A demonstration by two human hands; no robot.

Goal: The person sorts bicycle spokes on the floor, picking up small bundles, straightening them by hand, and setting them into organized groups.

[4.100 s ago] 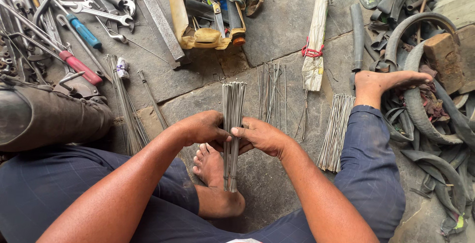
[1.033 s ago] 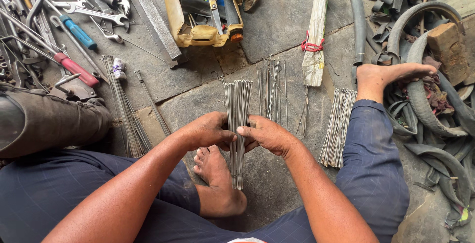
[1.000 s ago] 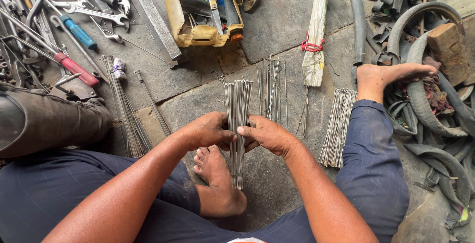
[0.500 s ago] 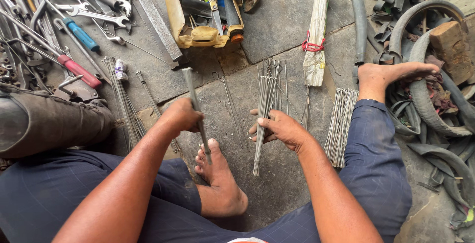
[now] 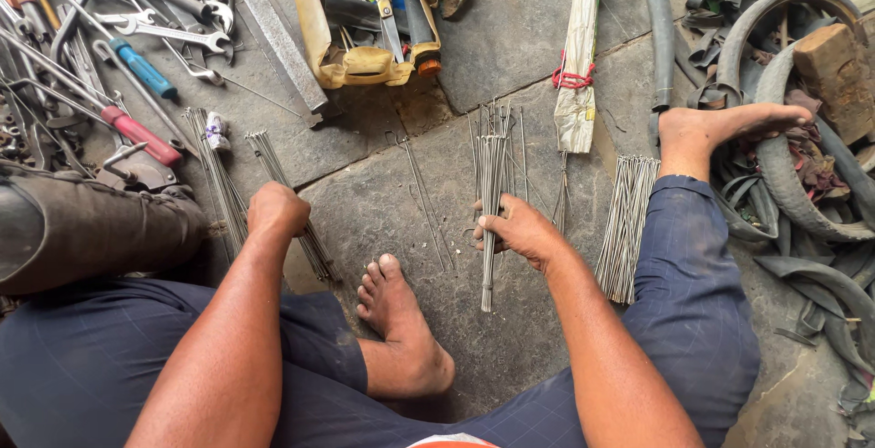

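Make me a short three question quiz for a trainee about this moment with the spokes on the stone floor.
1. True or false: the right hand grips a bundle of metal spokes.
2. Where is the left hand? A) on the yellow tool pouch B) at the spokes lying left of the bare foot C) on the rubber tyre
3. Fill in: the wrapped bundle is tied with a ___ band.

Key: 1 true. 2 B. 3 red.
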